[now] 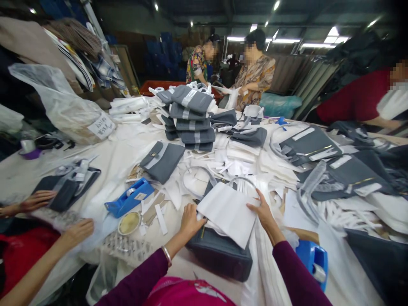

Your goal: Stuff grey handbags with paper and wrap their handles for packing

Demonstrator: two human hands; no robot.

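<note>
My left hand point(190, 220) rests with curled fingers on the near left edge of a white folded sheet point(228, 213). That sheet lies over a dark grey handbag point(219, 254) in front of me. My right hand point(263, 211) presses flat on the sheet's right edge, fingers stretched out. Both my sleeves are dark purple. Clear bag handles point(195, 178) curve just beyond the sheet.
A blue tape dispenser point(130, 196) and a round tin point(129, 222) lie to the left, another blue dispenser point(314, 260) near right. Stacked grey bags point(191, 119) stand at the table's middle. Another person's hands point(76, 231) work at far left; several people stand behind.
</note>
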